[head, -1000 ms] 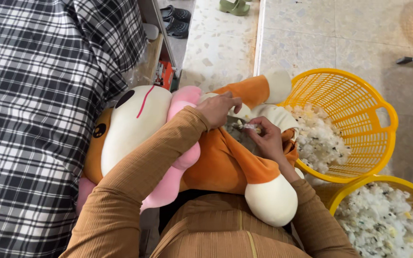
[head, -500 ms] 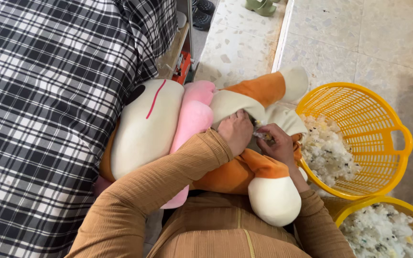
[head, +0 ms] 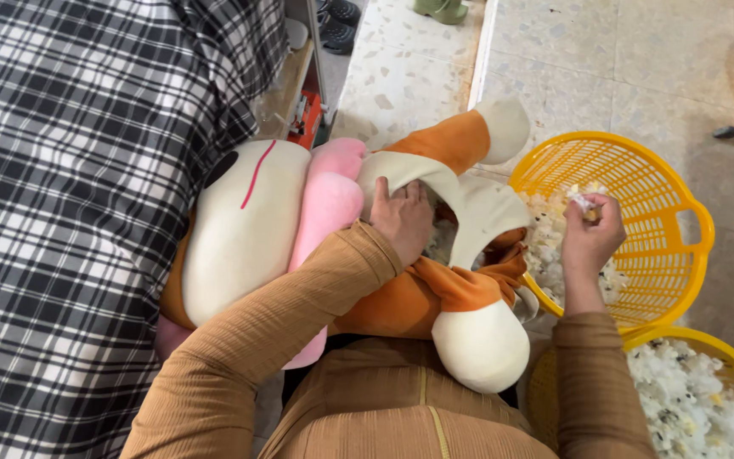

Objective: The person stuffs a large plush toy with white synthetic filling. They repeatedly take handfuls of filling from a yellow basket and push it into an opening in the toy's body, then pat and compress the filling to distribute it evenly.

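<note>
Plush toy (head: 316, 229) lies across the person's lap, orange body, cream face and paws, pink ear; opened seam in its cream belly faces up; left hand (head: 401, 219) rests flat on the flap beside the opening, fingers spread and pressing the fabric, gripping nothing that I can see; right hand (head: 592, 234) is over the yellow basket (head: 677, 200), fingers pinched shut on a small tuft of stuffing (head: 582, 202); basket holds white foam bits; second yellow basket (head: 724, 348) with more filling sits below it, by the knee; plaid blanket (head: 70, 187) fills the left side; sandals (head: 333, 21) up on the tiled floor (head: 554, 51).

Risks, as I judge them: the tuft is loose and light, so it could drop on the floor short of the rim if let go early; the toy is only pinned by one palm, so it could slide off the lap; the flap could fold back over the opening.

Versus half a second ago: right hand was at the seam next to the left, now it is out over the basket with the tuft; left hand stays on the toy but fingers are flatter; toy has barely shifted.
</note>
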